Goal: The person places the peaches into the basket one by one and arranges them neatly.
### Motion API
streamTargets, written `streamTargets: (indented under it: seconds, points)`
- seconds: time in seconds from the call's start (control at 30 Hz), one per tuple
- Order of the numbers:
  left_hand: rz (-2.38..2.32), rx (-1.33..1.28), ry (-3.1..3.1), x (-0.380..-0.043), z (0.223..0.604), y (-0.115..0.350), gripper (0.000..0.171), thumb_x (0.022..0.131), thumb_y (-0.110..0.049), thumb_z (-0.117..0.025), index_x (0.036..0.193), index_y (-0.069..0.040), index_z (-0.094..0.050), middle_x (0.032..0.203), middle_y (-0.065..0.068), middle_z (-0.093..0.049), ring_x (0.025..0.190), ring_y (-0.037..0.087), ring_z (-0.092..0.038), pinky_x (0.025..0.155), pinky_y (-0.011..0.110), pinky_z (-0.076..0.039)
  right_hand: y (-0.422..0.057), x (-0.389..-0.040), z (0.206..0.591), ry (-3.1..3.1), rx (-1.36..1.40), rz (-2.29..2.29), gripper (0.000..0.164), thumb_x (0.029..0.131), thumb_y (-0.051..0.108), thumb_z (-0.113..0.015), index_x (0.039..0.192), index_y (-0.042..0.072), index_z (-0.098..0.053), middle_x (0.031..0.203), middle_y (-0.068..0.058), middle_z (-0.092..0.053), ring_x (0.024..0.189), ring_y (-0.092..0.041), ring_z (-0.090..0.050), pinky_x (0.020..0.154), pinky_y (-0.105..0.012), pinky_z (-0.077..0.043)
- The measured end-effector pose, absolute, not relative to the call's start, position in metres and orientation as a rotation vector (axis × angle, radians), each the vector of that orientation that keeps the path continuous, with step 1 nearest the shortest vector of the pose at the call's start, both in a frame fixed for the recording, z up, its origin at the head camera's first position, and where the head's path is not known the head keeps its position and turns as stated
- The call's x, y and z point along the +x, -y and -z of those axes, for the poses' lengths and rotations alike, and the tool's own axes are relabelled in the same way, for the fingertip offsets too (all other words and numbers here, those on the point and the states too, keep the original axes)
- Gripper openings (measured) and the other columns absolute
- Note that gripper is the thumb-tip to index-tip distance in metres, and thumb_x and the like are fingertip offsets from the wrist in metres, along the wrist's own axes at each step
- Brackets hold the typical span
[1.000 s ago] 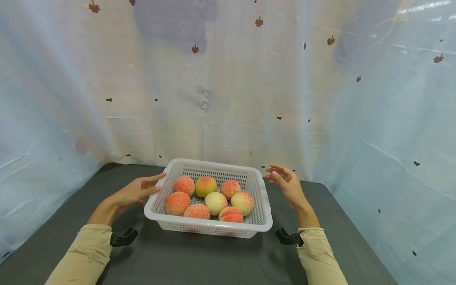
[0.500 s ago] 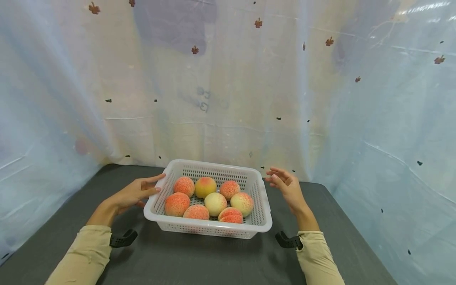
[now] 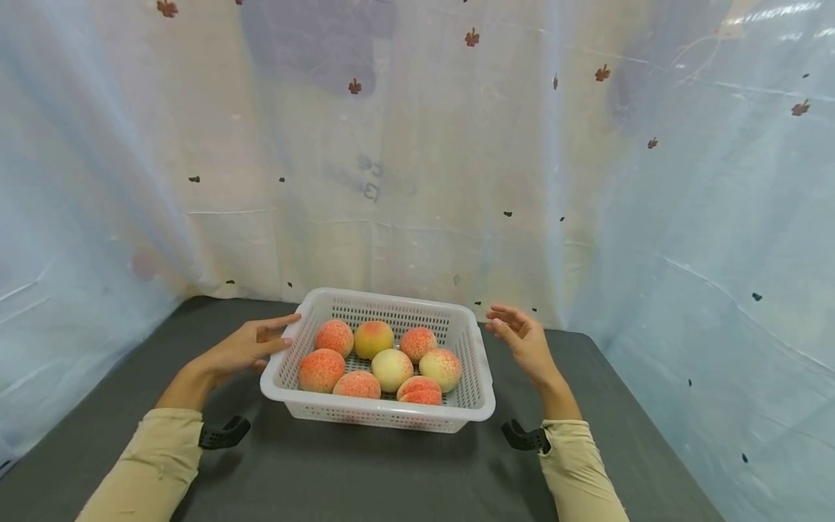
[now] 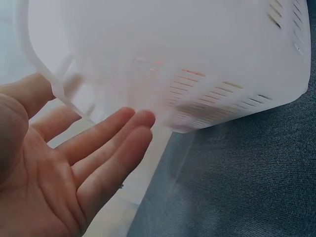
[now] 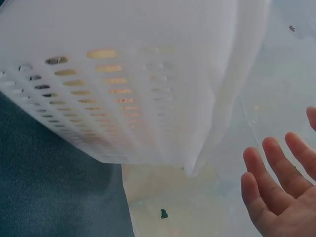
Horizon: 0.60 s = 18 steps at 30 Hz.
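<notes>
A white plastic basket [image 3: 375, 415] with slotted walls stands on the dark table, holding several peaches [image 3: 391, 370], some red-orange and others pale yellow. At its left end is my left hand [image 3: 244, 350], thumb and index finger resting on the rim. The left wrist view shows the other fingers of this left hand [image 4: 74, 173] loosely extended beside the basket wall [image 4: 197, 74]. My right hand [image 3: 525, 343] hovers just off the basket's right end with relaxed fingers. In the right wrist view a gap separates the right hand [image 5: 279, 190] from the basket's rim [image 5: 222, 108].
The dark tabletop [image 3: 365, 478] reaches under both forearms. A pale plastic curtain [image 3: 424, 181] with small leaf marks hangs behind the table and along both sides. Black wrist straps [image 3: 225, 433] show on both wrists.
The whole head view has shifted slightly. Both hands keep their places at the two ends of the basket, and the peaches lie as before.
</notes>
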<state>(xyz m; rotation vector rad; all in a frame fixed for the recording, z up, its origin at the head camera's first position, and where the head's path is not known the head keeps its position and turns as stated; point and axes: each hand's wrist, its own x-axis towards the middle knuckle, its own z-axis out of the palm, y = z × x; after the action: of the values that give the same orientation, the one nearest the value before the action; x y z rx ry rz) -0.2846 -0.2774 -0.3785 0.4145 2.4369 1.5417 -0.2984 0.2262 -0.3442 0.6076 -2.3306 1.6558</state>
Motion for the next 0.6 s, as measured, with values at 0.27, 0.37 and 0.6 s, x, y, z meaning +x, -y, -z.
streamTargets:
  seconds: [0.27, 0.37, 0.6]
  points:
    - [-1.477, 0.470, -2.637, -0.281, 0.372, 0.270, 0.066, 0.105, -0.037, -0.054, 0.160, -0.008, -0.030, 0.153, 0.030, -0.044, 0.133, 0.045, -0.054, 0.098, 0.056, -0.053, -0.224, -0.296, 0.345, 2.408, 0.605, -1.466, 0.040, 0.103, 0.016, -0.060, 0.140, 0.001, -0.055, 0.140, -0.024, -0.059, 0.131, -0.038, -0.056, 0.105, -0.031, -0.048]
    - [-1.447, 0.487, -2.729, -0.279, 0.369, 0.267, 0.062, 0.106, -0.033, -0.055, 0.157, -0.005, -0.035, 0.151, 0.030, -0.047, 0.134, 0.049, -0.050, 0.099, 0.063, -0.049, -0.223, -0.295, 0.345, 2.428, 0.619, -1.374, 0.041, 0.102, 0.016, -0.061, 0.140, 0.001, -0.055, 0.139, -0.024, -0.060, 0.128, -0.042, -0.057, 0.105, -0.050, -0.049]
    - [-1.363, 0.494, -2.903, -0.276, 0.362, 0.262, 0.059, 0.105, -0.027, -0.057, 0.154, 0.000, -0.039, 0.155, 0.030, -0.042, 0.137, 0.054, -0.040, 0.100, 0.072, -0.041, -0.220, -0.291, 0.343, 2.474, 0.607, -1.219, 0.043, 0.101, 0.017, -0.064, 0.141, 0.003, -0.056, 0.141, -0.024, -0.058, 0.125, -0.043, -0.058, 0.102, -0.062, -0.046]
